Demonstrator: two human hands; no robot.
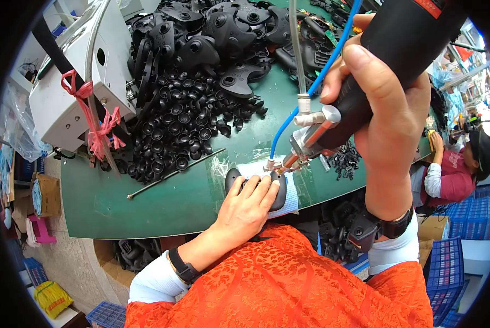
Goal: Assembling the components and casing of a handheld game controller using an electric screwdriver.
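Left hand (248, 203) fingers pressed flat on a black controller shell (235, 180); right hand (389, 104) gripped the pneumatic screwdriver (332, 128), whose tip beside those fingertips could slip onto them.

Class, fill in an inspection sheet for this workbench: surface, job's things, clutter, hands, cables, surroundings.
Surface: green bench top.
Job's things: black shell part on a white cloth; powered screwdriver, tip at the part.
Clutter: pile of black caps, black shells, thin rod.
Hands: left hand presses the part; right hand grips the screwdriver.
Cables: blue hose, grey hose.
Surroundings: grey machine, blue crates, another person.
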